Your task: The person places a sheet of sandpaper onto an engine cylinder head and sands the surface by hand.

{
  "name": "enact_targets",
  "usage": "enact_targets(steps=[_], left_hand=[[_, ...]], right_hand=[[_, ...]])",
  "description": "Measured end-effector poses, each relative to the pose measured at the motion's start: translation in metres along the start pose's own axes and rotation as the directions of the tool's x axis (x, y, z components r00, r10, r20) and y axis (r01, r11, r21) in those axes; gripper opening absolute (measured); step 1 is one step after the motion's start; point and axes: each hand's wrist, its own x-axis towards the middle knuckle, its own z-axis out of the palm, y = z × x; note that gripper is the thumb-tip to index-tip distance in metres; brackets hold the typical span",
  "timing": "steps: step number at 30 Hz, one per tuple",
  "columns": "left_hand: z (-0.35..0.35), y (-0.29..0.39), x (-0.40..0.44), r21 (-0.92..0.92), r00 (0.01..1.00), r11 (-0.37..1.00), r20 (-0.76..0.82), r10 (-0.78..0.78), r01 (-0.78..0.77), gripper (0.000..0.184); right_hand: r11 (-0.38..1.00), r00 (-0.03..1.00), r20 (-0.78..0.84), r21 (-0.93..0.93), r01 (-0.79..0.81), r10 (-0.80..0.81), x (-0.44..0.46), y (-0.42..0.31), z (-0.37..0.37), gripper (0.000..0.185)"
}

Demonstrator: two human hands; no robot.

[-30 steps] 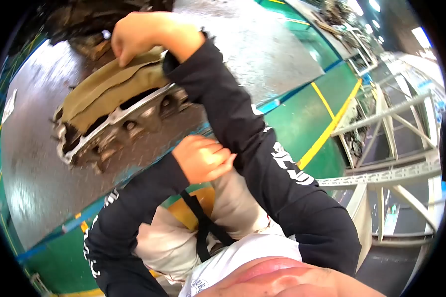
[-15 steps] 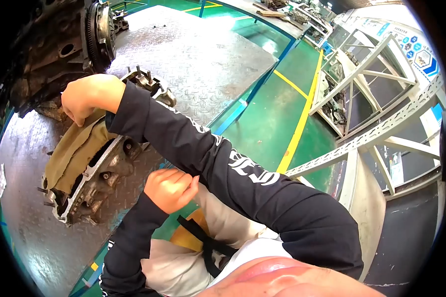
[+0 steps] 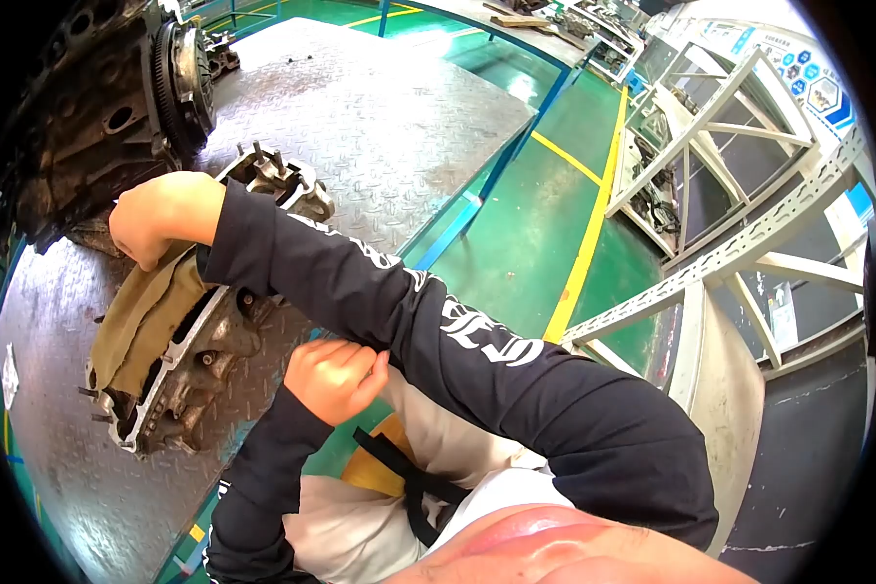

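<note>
A metal engine cylinder head [image 3: 180, 375] lies on the steel tabletop, with studs standing up at its far end. Draped along its top is an olive-brown cloth [image 3: 141, 321], folded lengthwise. My right hand [image 3: 165, 216] is curled over the cloth's far end, its fingers closed on it; the fingertips are mostly hidden beneath the hand. Near the table edge, just below my right sleeve [image 3: 409, 321], my left hand [image 3: 333, 380] is held as a fist. Nothing shows in it, and it is apart from the cylinder head.
A large dark engine block [image 3: 88, 117] with a toothed flywheel [image 3: 187, 88] stands at the table's far left. The patterned steel tabletop [image 3: 389, 127] has a blue frame. White metal racks [image 3: 711, 263] stand on the right beyond the green floor [image 3: 516, 253] with yellow lines.
The view has shifted slightly, so the table and cylinder head appear a little lower and further left. My right hand stays on the cloth, and my left fist barely moves.
</note>
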Motion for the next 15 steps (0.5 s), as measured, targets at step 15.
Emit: enact_targets(steps=[15], left_hand=[[0.001, 0.001, 0.0, -0.005, 1.0, 1.0, -0.009, 0.003, -0.003, 0.031]], right_hand=[[0.996, 0.997, -0.049, -0.06, -0.058, 0.056, -0.016, -0.007, -0.003, 0.032]])
